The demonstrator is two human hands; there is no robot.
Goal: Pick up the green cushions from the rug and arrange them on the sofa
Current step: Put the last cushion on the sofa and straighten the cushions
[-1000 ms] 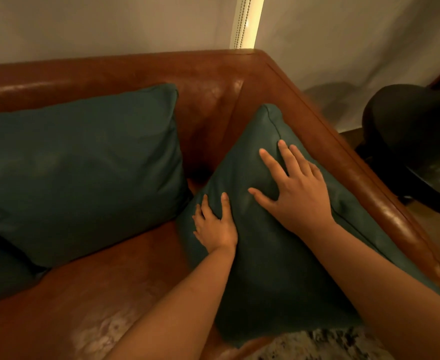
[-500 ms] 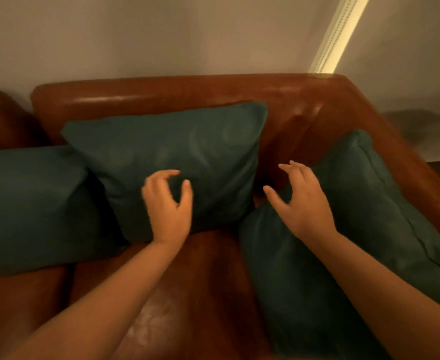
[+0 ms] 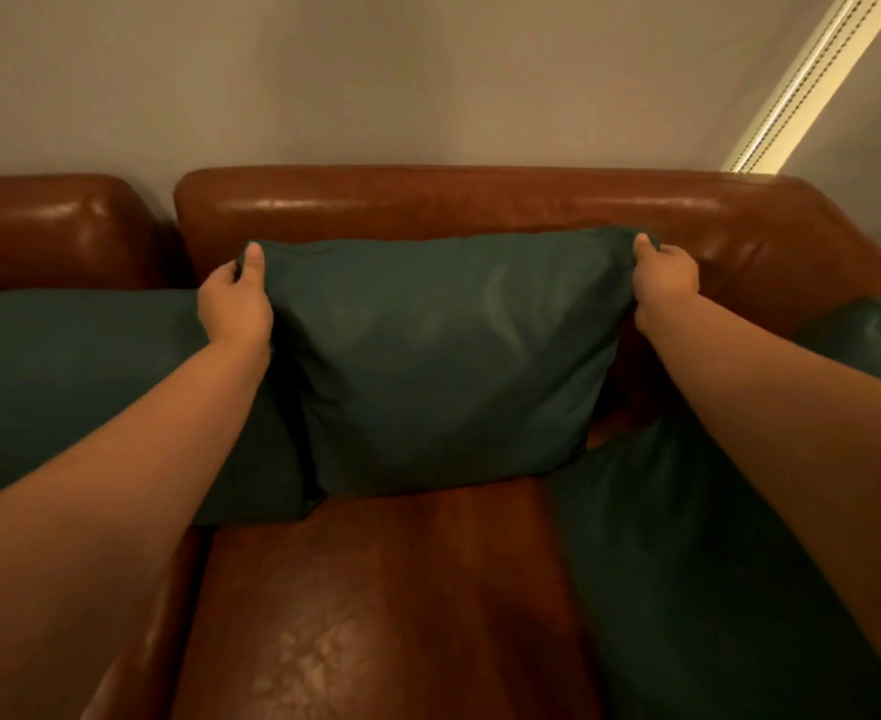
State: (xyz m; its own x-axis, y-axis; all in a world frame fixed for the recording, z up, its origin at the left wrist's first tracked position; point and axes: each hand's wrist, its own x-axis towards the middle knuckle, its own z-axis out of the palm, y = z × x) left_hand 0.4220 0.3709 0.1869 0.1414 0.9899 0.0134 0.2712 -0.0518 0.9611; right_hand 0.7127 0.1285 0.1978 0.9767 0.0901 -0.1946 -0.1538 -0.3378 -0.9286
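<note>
Middle green cushion (image 3: 443, 356), rectangular, smooth matte cover with soft creases, stood upright on the seat against the backrest of the brown leather sofa (image 3: 480, 205). Left hand (image 3: 235, 304) pinched its top-left corner, right hand (image 3: 664, 280) its top-right, both clamped on fabric. Left cushion (image 3: 74, 381) lay just outside the left hand, touching the middle one; right cushion (image 3: 713, 563) sat below the right forearm. Seat leather glossy, scuffed.

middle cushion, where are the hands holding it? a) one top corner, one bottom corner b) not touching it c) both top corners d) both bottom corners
c: the left hand and right hand each pinch a top corner of the middle cushion, which stands against the sofa back.
</note>
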